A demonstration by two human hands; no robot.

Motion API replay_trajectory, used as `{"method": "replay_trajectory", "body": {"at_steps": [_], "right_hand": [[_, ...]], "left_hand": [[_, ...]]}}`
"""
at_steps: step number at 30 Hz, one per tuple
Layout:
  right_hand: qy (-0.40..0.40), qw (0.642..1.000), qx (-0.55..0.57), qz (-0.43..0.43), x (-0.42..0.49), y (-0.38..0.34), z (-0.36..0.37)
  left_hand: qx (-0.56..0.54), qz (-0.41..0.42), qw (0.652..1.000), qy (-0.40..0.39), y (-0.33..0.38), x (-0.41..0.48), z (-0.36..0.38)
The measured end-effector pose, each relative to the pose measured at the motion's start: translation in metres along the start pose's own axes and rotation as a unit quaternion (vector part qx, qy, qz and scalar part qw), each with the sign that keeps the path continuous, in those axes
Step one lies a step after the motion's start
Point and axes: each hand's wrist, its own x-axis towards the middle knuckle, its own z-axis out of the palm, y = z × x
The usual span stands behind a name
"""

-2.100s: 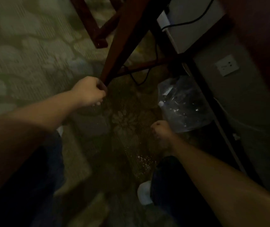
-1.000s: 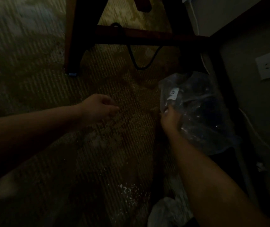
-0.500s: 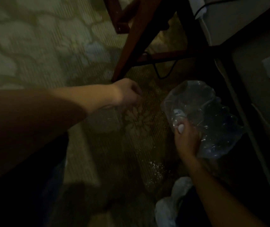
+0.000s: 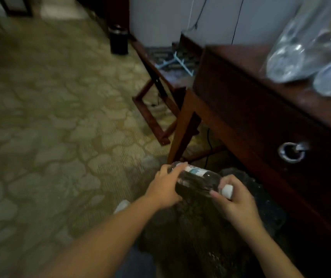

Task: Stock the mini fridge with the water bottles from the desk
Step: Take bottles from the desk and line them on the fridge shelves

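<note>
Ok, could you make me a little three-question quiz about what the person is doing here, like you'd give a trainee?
1. True or false: the water bottle stands upright on the wooden desk.
2. Which hand holds the end with the white cap? A) left hand B) right hand
3. What hangs on the desk's drawer front?

Key: 1. False: it lies sideways, held in both hands. 2. B. 3. A metal ring pull.
</note>
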Motion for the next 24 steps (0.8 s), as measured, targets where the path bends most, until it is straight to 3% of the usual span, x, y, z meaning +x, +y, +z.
{"method": "replay_trajectory", "body": {"at_steps": [3, 5, 7, 10, 13, 18, 21, 24], "right_hand": [[-0.004, 0.984, -0.113, -0.135, -0.038, -0.04, -0.03], [-0.013, 0.966, -0.156, -0.205, -0.057, -0.061, -0.049], [-0.025, 0.952, -0.175, -0.25, -0.074, -0.08, -0.069], [-0.009, 0.939, -0.185, -0.29, -0.093, -0.107, -0.1], [0.038, 0.941, -0.16, -0.297, -0.109, -0.13, -0.134], [0.154, 0.948, 0.013, -0.279, -0.144, -0.159, -0.184], [0.162, 0.942, 0.105, -0.275, -0.172, -0.163, -0.205], [0.206, 0.937, 0.114, -0.258, -0.206, -0.162, -0.228]], "left_hand": [[-0.013, 0.012, 0.999, 0.049, 0.017, -0.037, -0.024], [0.02, 0.036, 0.999, 0.016, 0.033, -0.059, -0.041], [0.039, 0.076, 0.996, -0.003, 0.054, -0.081, -0.054], [0.057, 0.117, 0.991, 0.039, 0.089, -0.107, -0.068], [0.048, 0.143, 0.983, 0.1, 0.13, -0.121, -0.078], [0.006, 0.211, 0.96, 0.186, 0.217, -0.141, -0.078], [-0.035, 0.279, 0.939, 0.2, 0.275, -0.156, -0.066], [-0.085, 0.339, 0.919, 0.185, 0.332, -0.171, -0.042]]}}
